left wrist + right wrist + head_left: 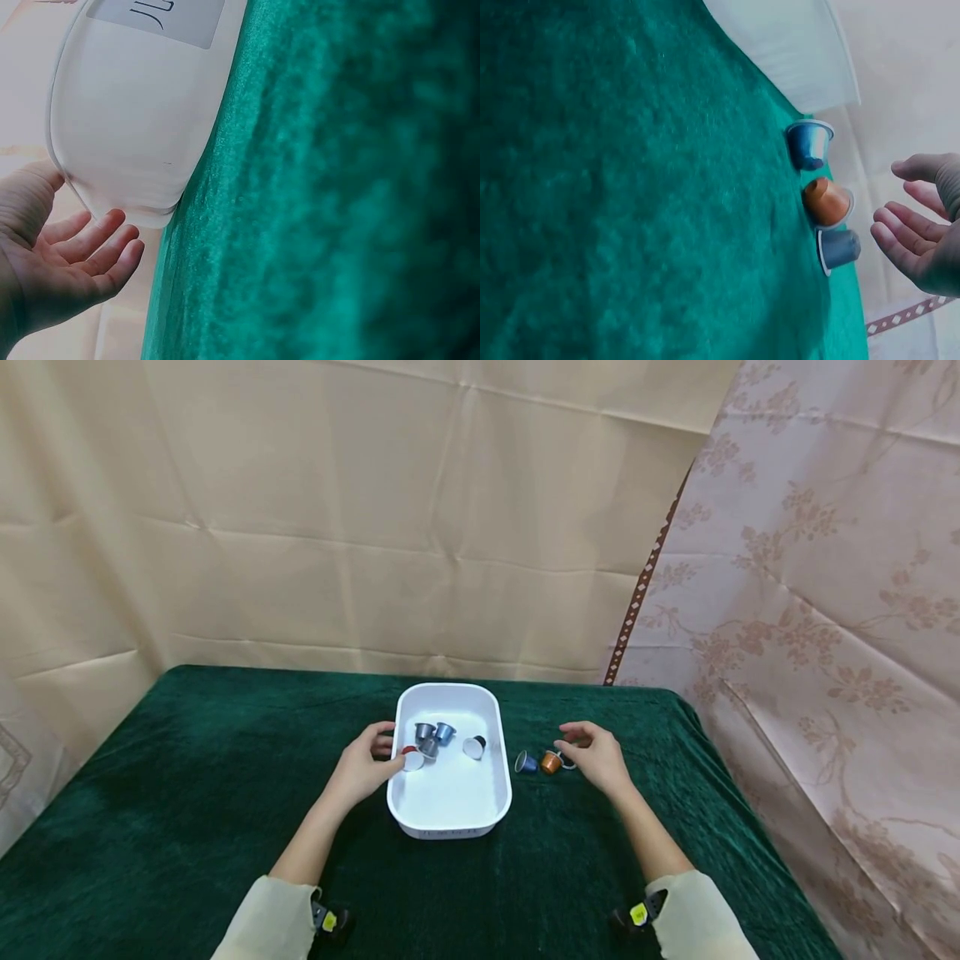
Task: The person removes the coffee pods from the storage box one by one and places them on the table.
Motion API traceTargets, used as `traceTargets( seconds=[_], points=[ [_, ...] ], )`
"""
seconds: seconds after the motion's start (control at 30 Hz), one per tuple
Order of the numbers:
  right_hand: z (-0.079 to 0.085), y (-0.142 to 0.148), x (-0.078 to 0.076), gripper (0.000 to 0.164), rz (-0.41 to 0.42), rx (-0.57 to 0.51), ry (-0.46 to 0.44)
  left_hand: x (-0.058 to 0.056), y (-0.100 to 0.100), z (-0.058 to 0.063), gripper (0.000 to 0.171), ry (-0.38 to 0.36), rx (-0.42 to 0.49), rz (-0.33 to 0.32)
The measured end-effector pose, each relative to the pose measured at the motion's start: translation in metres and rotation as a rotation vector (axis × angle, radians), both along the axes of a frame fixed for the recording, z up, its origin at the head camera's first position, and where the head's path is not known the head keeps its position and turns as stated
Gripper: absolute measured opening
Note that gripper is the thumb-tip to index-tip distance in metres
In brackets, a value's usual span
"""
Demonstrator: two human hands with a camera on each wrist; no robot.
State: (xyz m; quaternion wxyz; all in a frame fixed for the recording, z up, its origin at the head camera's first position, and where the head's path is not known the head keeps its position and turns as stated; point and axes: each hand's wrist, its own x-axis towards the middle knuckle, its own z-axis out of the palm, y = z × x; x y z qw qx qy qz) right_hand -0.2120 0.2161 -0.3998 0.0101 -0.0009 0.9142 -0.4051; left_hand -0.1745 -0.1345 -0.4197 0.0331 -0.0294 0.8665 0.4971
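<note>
My left hand (366, 768) holds the left side of a white plastic tray (450, 802), its thumb over the rim and its fingers against the outer wall. Inside the tray lie several coffee capsules, among them a light blue one (445, 733), a grey one (429, 748) and a red one with a pale lid (413, 762). Right of the tray, a blue capsule (808, 146), an orange capsule (829, 204) and a grey capsule (841, 249) lie in a row. Close over the grey one hovers my right hand (597, 762), its fingers loosely bent and holding nothing.
Dark green velvet cloth (225, 793) covers the table. Behind it hangs a beige curtain (337, 527), and a flowered pink curtain (825, 610) hangs along the right side. Another capsule (472, 748) lies apart in the right half of the tray.
</note>
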Motion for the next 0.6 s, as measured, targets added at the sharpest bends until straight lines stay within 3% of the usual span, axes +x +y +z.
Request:
traceTargets(
  seconds=[0.6],
  points=[
    [0.014,-0.028,0.000,0.035,0.048,-0.025,0.032,0.000,0.000,-0.001,0.062,-0.006,-0.002,0.013]
  ],
)
